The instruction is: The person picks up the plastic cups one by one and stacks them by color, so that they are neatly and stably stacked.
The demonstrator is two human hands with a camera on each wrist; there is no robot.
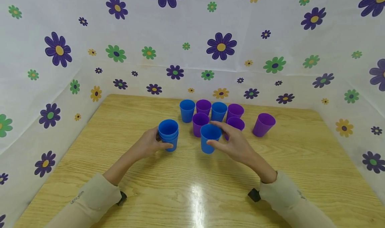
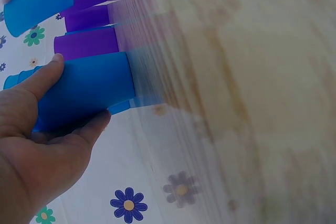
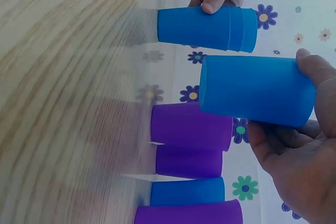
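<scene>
My left hand [image 1: 148, 144] grips a stack of nested blue cups [image 1: 169, 142], thumb on the near side. The stack stands upright with its base on the table in the right wrist view, where the rims [image 3: 249, 30] show in steps. My right hand [image 1: 237, 144] holds a single blue cup [image 1: 207, 144] between thumb and fingers. That cup [image 3: 257, 90] is raised off the table, its mouth up, just right of the stack and apart from it. Behind it stand a purple cup [image 1: 198, 126] and another purple cup [image 1: 237, 123], partly hidden by my right hand.
Along the back stand a blue cup [image 1: 187, 111], a purple cup [image 1: 203, 106], another blue cup [image 1: 219, 111] and another purple cup [image 1: 235, 111]. One more purple cup [image 1: 263, 125] stands apart at the right. A flowered cloth [image 1: 192, 59] walls the wooden table [image 1: 168, 191] at back and sides.
</scene>
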